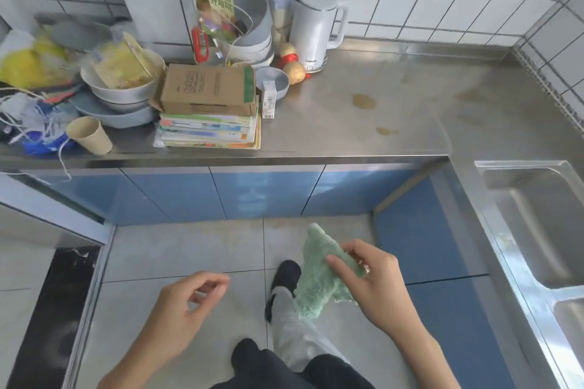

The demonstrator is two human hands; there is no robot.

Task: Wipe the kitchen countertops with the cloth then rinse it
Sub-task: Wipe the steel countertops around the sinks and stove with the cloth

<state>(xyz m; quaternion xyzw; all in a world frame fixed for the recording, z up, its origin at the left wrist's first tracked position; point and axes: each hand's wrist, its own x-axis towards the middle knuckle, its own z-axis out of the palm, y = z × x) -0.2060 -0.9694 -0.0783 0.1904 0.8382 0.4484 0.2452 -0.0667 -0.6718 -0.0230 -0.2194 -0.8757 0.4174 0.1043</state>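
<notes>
Item: cloth [319,281], green, limp. Location: hanging in the air over the floor, in front of the counter [347,123], touching nothing but the hand.

Hands: the right hand [376,281] is pinching the cloth at its upper edge between thumb and fingers. The left hand [189,303] is hovering apart from it, fingers loosely curled, gripping nothing.

Step in hand (judged): readying the cloth before wiping; no wiping is under way.

Targets: two brownish stains [363,101] are sitting on the bare steel, well apart from the clutter. Kettle [316,28], box [208,88] on a stack of books [208,133], bowls [123,88] and cup [90,134] are crowding the left half.

Method advised: folding the cloth into a flat pad with both hands, so the palm is pressing an even face; starting at the stains; stroking towards the sink [537,224] at the right; keeping clear of the cup near the edge, which looks easy to knock.

Rinse: not yet due.
</notes>
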